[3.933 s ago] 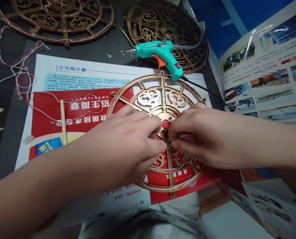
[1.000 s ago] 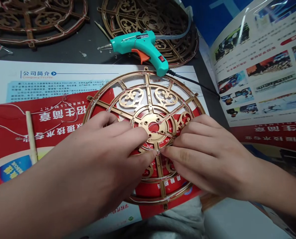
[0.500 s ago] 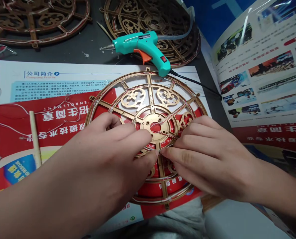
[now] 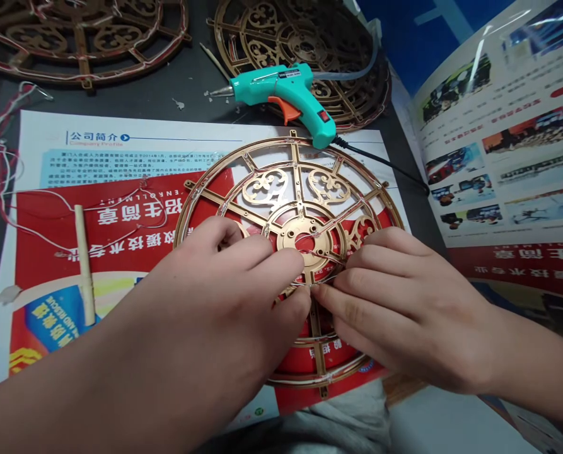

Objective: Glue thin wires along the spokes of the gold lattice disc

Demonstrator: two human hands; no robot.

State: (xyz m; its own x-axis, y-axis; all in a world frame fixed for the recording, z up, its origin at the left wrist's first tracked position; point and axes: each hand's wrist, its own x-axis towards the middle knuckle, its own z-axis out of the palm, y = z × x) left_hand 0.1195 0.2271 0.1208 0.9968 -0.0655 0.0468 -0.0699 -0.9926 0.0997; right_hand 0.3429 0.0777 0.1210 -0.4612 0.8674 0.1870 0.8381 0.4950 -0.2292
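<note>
The left hand [image 4: 224,284] and right hand [image 4: 404,302] reach in from either side, fingers curled, pinching a thin white wire [image 4: 326,280] at a spoke of the round gilt fretwork frame [image 4: 296,176], which lies flat on a red-and-white brochure [image 4: 96,157].

The head camera looks forward and down from just above the person's grey-clothed lap [image 4: 319,425], close over the left hand [image 4: 215,284] and right hand [image 4: 399,309] on the gold fretwork wheel [image 4: 266,189] at lower centre. The view reaches across the desk [image 4: 191,82] to the teal glue gun [image 4: 281,88] near the top edge, and an open brochure [image 4: 499,145] runs off the right edge.
</note>
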